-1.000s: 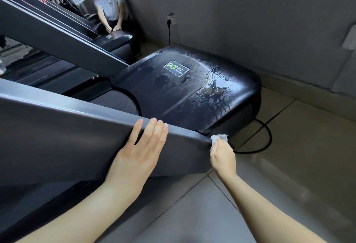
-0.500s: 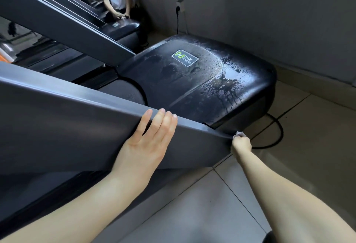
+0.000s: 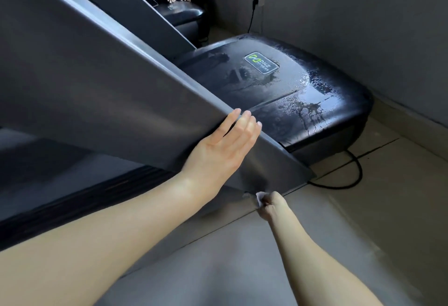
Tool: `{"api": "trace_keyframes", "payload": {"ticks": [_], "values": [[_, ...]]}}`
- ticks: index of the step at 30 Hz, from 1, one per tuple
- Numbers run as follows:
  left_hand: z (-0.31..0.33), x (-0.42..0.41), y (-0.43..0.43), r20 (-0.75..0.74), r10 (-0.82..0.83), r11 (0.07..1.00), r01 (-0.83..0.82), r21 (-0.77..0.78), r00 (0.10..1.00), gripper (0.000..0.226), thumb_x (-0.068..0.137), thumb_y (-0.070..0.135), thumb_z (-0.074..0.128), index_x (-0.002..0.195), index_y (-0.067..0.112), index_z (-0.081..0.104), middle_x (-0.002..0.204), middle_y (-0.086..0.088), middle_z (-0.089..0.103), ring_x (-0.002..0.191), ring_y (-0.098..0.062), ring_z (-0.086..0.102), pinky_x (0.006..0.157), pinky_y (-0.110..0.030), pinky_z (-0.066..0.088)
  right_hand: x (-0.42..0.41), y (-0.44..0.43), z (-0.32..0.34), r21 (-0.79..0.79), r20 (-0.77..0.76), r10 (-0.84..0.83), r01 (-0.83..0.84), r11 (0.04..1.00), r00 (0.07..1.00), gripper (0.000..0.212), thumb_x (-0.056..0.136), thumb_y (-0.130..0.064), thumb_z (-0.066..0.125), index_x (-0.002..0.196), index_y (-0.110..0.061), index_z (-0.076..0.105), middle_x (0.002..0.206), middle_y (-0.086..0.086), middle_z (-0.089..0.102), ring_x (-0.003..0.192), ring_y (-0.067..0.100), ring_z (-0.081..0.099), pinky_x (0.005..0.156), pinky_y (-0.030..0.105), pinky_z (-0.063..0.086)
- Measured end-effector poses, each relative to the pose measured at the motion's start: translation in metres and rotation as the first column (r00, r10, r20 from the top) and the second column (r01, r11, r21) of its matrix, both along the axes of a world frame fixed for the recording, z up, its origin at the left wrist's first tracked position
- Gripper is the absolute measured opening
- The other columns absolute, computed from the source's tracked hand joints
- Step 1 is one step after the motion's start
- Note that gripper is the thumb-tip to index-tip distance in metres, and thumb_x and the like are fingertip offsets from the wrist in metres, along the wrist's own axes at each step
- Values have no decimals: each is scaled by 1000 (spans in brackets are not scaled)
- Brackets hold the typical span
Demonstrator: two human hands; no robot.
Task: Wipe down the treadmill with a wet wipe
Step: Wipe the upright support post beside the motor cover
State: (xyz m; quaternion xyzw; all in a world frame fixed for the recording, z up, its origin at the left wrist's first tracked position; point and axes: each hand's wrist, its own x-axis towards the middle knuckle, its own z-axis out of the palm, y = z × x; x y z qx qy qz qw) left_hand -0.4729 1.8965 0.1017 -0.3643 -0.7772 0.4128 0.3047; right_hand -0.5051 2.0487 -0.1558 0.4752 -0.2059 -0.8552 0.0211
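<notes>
head view | left hand (image 3: 225, 150) centre frame, fingers straight and together, flat on the treadmill (image 3: 97, 75)'s grey sloping beam | right hand (image 3: 271, 205) lower centre, curled round the white wet wipe (image 3: 260, 199) at the beam's bottom edge | black motor cover (image 3: 278, 97) upper right, wet-streaked

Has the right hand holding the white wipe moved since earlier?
Yes. The right hand, gripping the white wet wipe, went from the end tip of the grey slanted treadmill beam to below its lower edge.
</notes>
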Motion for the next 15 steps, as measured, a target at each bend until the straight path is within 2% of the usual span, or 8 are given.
{"api": "trace_keyframes", "payload": {"ticks": [2,4,5,7,9,10,12,15], "values": [[5,0,-4,30,-5,1000,6,-22,1000,75,86,-1,-5,159,-5,12,162,-17,30,152,-34,27,127,-49,11,-7,-11,20,278,114,179,-204,939,977,23,85,9,34,74,-7,46,38,6,45,36,19,42,46,20,47],[7,-1,-9,30,-25,998,27,-60,999,76,85,-3,-10,159,-5,9,164,-19,25,153,-36,23,127,-50,9,-1,-12,37,375,281,384,-469,800,880,25,90,4,39,70,-9,49,54,4,49,50,20,45,58,24,53],[7,-1,-13,36,-47,997,49,-58,998,74,88,-4,-10,159,-5,10,165,-20,23,154,-37,21,127,-51,8,5,-18,50,408,262,457,-527,746,850,23,85,7,42,72,-6,54,62,4,54,58,20,50,64,25,55],[6,2,-23,68,-141,989,138,50,988,65,97,-3,-4,158,-5,18,164,-21,26,153,-38,22,127,-52,10,23,-25,68,417,142,478,-490,765,867,28,79,12,41,87,-2,63,72,9,64,68,20,63,74,23,57],[0,16,-39,133,-273,943,238,233,953,54,104,2,12,152,-3,37,157,-22,41,148,-38,35,125,-54,21,30,-28,81,517,124,531,-512,686,838,26,94,10,34,92,2,59,74,16,65,52,18,66,74,13,52],[-8,26,-50,179,-358,903,291,315,917,47,104,4,25,144,-1,49,146,-21,52,139,-39,46,121,-54,30,32,-27,82,536,100,504,-473,700,858,29,101,7,29,85,3,53,70,17,62,43,18,62,65,13,52],[-28,46,-77,271,-449,831,286,478,852,30,95,5,48,118,4,66,111,-13,66,102,-33,62,99,-46,49,31,-27,80,583,82,437,-399,708,896,34,105,6,27,79,-1,46,80,18,58,52,20,61,50,19,53],[-65,62,-106,505,-319,775,-85,626,802,5,86,17,63,90,17,67,77,4,58,69,-21,56,65,-35,47,25,-37,72,640,165,497,-476,604,852,29,89,20,30,79,1,50,83,14,58,66,25,61,47,25,57]]}}
